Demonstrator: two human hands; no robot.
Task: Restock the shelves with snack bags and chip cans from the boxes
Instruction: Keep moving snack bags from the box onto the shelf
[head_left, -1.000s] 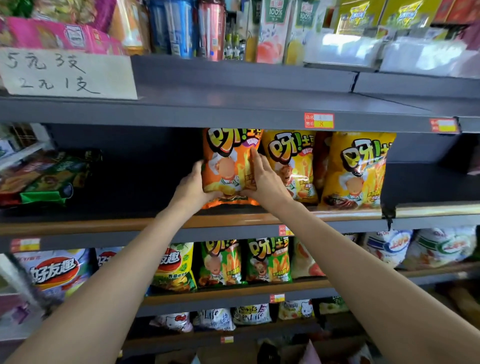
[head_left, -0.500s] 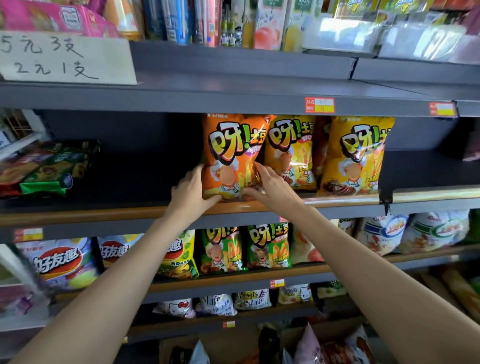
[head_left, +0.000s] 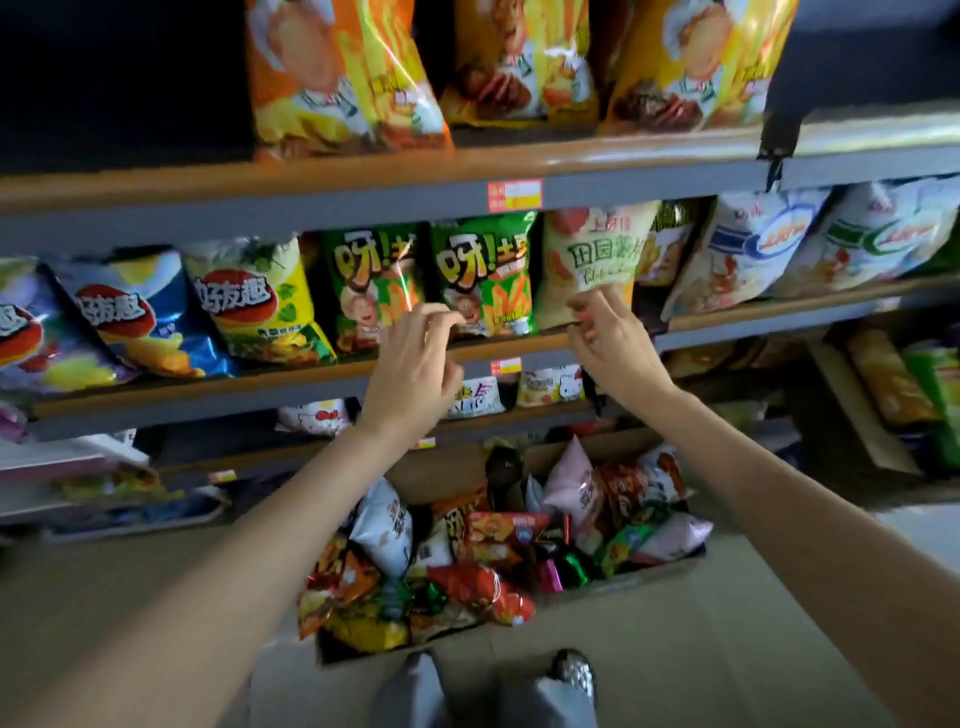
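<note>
Both hands empty, fingers loosely curled: left hand (head_left: 415, 364) and right hand (head_left: 613, 348) hover at the middle shelf's front edge (head_left: 311, 382). Open cardboard box of mixed snack bags (head_left: 467, 545) sits on the floor below. I see a risk: glossy orange chip bag (head_left: 337, 78) overhangs the top shelf's front edge (head_left: 597, 161), could slide off.

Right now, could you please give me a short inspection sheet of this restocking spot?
Surface: grey shelves with wooden-edged boards.
Job's things: orange snack bag upright on upper shelf; cardboard box on the floor, full of mixed snack bags.
Clutter: green snack bags and others on the middle shelf.
Grippers: left hand and right hand both empty, fingers loosely curled.
Cables: nothing seen.
Surroundings: beige floor; person's shoes visible.
</note>
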